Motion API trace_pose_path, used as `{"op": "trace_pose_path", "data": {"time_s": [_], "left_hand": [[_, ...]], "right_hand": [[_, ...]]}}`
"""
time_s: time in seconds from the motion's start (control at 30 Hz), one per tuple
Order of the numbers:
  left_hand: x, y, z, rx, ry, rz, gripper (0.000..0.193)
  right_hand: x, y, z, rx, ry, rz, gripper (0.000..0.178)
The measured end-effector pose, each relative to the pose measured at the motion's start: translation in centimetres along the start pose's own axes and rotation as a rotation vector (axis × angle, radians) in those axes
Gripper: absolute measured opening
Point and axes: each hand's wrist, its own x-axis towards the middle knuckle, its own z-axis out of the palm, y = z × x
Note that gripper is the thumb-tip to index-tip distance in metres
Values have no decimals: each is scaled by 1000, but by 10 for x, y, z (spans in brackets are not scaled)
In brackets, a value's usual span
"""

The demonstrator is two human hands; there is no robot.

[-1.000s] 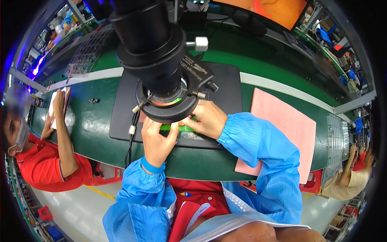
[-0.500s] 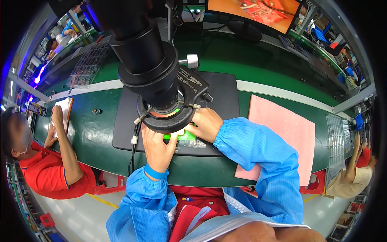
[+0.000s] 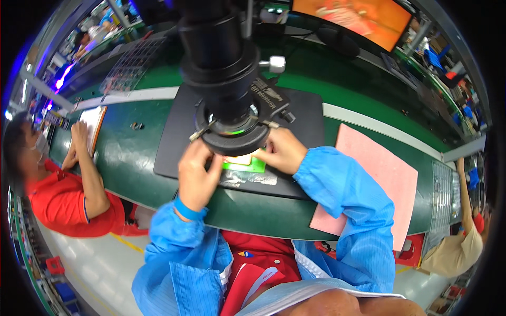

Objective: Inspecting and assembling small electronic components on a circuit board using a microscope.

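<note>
Below the ring light (image 3: 234, 138) of a black microscope (image 3: 219, 68), both my hands are at a small, brightly lit piece (image 3: 240, 159) on a flat green piece (image 3: 252, 165). My left hand (image 3: 197, 174), with a blue band at the wrist, is at its left side, fingers bent and tips partly hidden by the ring light. My right hand (image 3: 286, 150) is at the right side, fingers curled and thumb reaching to the lit piece. What exactly the fingers grip cannot be made out. A clear plastic strip (image 3: 250, 179) lies just in front, on the black base (image 3: 176, 139).
A pink mat (image 3: 377, 184) lies to the right on the green bench. A monitor (image 3: 358, 21) at the back shows a blurred orange-red picture. Clear trays (image 3: 129, 68) stand far left. A co-worker in red (image 3: 68, 203) sits on the left, another person (image 3: 453, 250) on the right.
The whole view has shifted, with the microscope now further right in it. My left hand sits a little further left of the lit piece. The monitor's picture has changed and blurred.
</note>
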Motion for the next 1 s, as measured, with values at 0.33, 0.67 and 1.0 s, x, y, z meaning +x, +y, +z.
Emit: {"op": "trace_pose_path", "data": {"time_s": [0.33, 0.67, 1.0], "left_hand": [[39, -82, -104, 703, 208, 46, 18], [-9, 16, 16, -81, -14, 217, 20], [-11, 23, 33, -21, 122, 167, 28]], "right_hand": [[1, 21, 12, 384, -2, 37, 29], [-4, -6, 16, 724, -63, 10, 38], [-12, -31, 17, 696, -17, 20, 39]]}}
